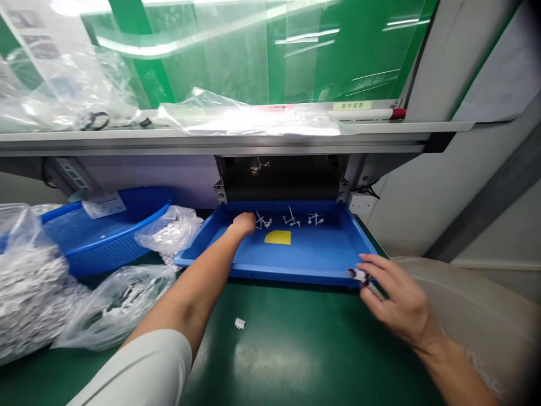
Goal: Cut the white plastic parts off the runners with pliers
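- Lying by itself on the worktop (pixel 296 344), a small white chip (pixel 240 323) sits nearer than the tray's near edge, apart from both hands.
- Bulging bags of white pieces, one large (pixel 31 299) and one flatter bag (pixel 127 304), crowd the worktop's left side, probably parked there to leave the middle free for the arms.
- At the blue tray's (pixel 296 265) near right corner, the right hand (pixel 397 301) pinches a dark-marked white part (pixel 358 275) between thumb and fingers; the forearm slants in from the lower right, and the grip at one end seems meant to leave the rest visible.
- Across the tray's near edge, the left arm stretches almost straight toward the far left corner. The left hand (pixel 244 223) is curled, knuckles up, just beside the leftmost stemmed cluster (pixel 262 221); whether its fingers pinch anything I cannot tell.
- Along the tray's far edge, a middle cluster (pixel 291 219) and a right cluster (pixel 315 219) lie spaced apart, perhaps so they don't tangle; a yellow label (pixel 278 237) is in front of them.
- Beyond that far edge, a dark belt (pixel 283 186) carries another stemmed piece (pixel 260 165); the tray abuts it, likely to catch what comes off.
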Motion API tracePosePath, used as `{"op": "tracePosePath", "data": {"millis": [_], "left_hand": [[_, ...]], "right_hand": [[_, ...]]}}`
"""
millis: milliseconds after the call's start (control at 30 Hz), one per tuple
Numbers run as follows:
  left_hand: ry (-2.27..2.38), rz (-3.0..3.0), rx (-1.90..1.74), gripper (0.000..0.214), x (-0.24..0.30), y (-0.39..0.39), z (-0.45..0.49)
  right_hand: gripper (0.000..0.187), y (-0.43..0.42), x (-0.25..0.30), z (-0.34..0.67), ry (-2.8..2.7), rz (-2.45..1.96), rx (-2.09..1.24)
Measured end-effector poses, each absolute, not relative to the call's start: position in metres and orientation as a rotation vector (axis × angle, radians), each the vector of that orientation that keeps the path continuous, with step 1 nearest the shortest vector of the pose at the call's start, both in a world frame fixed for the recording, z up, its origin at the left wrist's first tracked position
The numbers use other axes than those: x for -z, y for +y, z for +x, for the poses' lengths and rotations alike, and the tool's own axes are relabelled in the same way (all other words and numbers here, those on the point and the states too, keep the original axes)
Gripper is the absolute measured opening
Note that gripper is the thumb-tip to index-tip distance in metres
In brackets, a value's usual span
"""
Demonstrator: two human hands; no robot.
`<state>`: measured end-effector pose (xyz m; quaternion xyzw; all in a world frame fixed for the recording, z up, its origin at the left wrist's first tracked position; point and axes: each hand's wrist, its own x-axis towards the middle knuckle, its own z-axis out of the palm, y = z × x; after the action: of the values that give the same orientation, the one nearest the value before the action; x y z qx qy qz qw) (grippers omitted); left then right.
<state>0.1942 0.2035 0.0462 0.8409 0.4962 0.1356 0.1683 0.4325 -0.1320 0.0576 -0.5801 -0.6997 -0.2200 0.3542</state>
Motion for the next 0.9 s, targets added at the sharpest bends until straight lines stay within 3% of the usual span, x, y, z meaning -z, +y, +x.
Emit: {"op": "tracePosePath", "data": {"millis": [200, 300, 433, 567, 667, 800, 900], "left_hand": [[1.473, 2.345, -0.311, 0.020, -0.061, 0.191, 0.196], [1.213, 2.225, -0.422, 0.028, -0.071, 0.138, 0.183], [0.682, 1.636, -0.492, 0.032, -0.066, 0.032, 0.171], [0.479, 1.383, -0.359, 0.030, -0.047, -0.039, 0.164], [0.549, 1.634, -0.413, 0.033, -0.033, -0.049, 0.156], [0.788, 2.210, -0.941, 0.020, -0.023, -0.034, 0.140], [0.641, 2.434, -1.004, 0.027, -0.020, -0.026, 0.136]], "right_hand": [[0.045, -0.129, -0.054, 0.405, -1.874, -1.326, 0.381], [0.056, -0.131, -0.054, 0.381, -1.777, -1.340, 0.177], [0.070, -0.133, -0.054, 0.352, -1.663, -1.409, -0.214], [0.049, -0.134, -0.054, 0.342, -1.667, -1.362, -0.498], [0.034, -0.131, -0.049, 0.344, -1.570, -1.366, -0.584], [0.037, -0.127, -0.041, 0.346, -1.296, -1.493, -0.820], [0.037, -0.125, -0.038, 0.344, -1.209, -1.490, -0.962]]}}
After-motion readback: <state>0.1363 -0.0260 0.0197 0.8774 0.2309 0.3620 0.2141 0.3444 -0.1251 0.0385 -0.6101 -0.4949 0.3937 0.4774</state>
